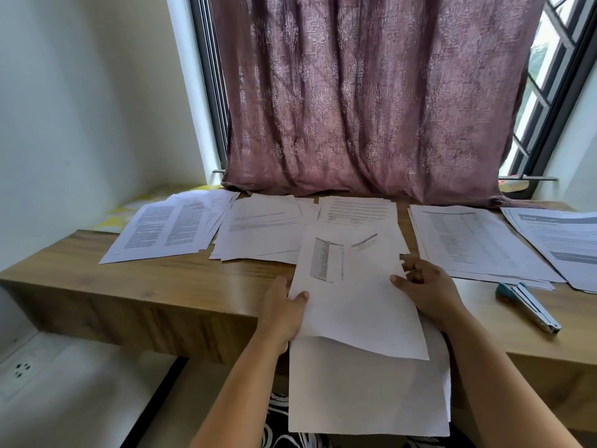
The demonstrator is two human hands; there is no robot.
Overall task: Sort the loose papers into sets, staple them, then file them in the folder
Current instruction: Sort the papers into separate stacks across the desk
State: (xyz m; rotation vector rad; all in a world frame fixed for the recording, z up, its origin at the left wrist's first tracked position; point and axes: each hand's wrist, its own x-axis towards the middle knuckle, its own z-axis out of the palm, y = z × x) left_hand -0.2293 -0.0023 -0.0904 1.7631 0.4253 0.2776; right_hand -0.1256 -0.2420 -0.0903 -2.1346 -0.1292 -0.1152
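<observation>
I hold a stack of loose papers (355, 305) over the near edge of the wooden desk (161, 282). The top sheet carries a small printed table. My left hand (284, 312) grips the stack's left edge, thumb on top. My right hand (426, 289) holds its right edge, thumb on the sheet and fingers curled behind. More sheets (368, 392) hang below toward my lap. Sorted piles lie along the desk's back: two-column text (168, 231) at left, two middle piles (261, 231) (358, 210), a table list (475, 240) and a banner-headed pile (562, 237) at right. A stapler (529, 307) lies at right.
A mauve patterned curtain (371, 98) hangs behind the desk over a window with a dark frame (549, 101). A white wall (80, 108) stands on the left, with a socket (21, 370) low down. Bare wood shows at the desk's front left.
</observation>
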